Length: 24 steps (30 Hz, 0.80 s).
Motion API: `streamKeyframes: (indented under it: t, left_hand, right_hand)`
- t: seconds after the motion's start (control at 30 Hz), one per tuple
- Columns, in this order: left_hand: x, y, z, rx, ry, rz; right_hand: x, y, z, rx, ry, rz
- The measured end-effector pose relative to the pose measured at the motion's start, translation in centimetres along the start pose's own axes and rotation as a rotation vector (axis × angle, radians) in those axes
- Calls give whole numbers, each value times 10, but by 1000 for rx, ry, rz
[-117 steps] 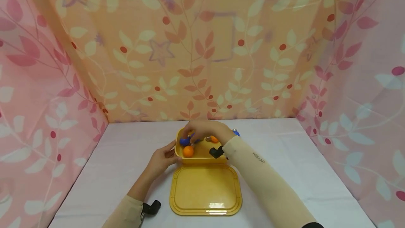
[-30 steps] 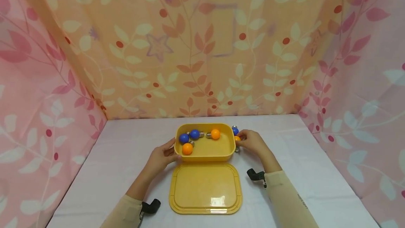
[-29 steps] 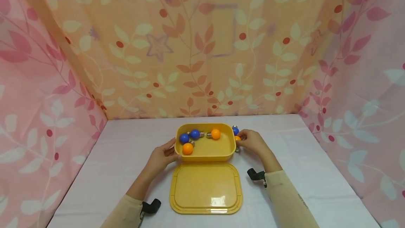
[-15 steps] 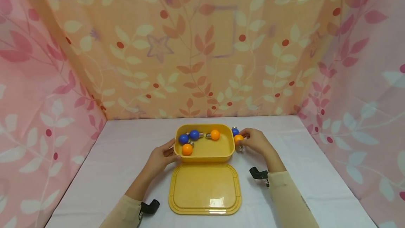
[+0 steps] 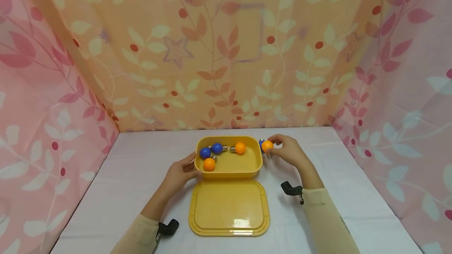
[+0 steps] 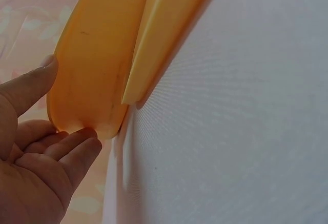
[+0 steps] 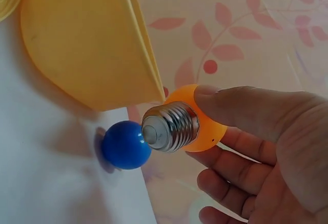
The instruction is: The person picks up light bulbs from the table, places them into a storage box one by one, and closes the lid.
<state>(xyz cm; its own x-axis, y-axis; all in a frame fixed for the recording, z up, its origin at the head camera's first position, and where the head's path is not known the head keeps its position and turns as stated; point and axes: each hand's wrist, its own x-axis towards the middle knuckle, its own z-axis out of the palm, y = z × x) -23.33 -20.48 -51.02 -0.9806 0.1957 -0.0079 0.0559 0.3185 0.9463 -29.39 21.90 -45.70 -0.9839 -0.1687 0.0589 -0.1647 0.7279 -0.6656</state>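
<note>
The fingers [image 7: 233, 167] of the right hand [image 5: 293, 154] are pinched round an orange bulb [image 5: 267, 146], held just beside the right end of the yellow box [image 5: 229, 175] — its left end gripped by the left hand [image 5: 178, 173] — near a blue bulb [image 7: 126, 144].

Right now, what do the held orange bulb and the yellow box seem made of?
Orange bulb: smooth and evenly coloured, plastic or coated glass, I can't tell which. Its screw base, silvery and reflective with ridged threading, is likely metal. Yellow box: probably satin moulded plastic, from its even colour and rounded corners.
</note>
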Motion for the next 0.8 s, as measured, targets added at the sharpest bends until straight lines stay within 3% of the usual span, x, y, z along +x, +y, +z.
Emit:
streamKeyframes:
  t: [0.2,0.5,0.8]
  left_hand:
    - [3,1,1,23,-2,-7]
    - [-1,1,-1,22,6,-26]
    - [0,-1,1,15,11,-43]
  right_hand:
    - [2,-13,-6,-10,-1,-44]
    - [20,-43,-21,-47,-58,-220]
    - [39,-71,-23,-142,-205,-301]
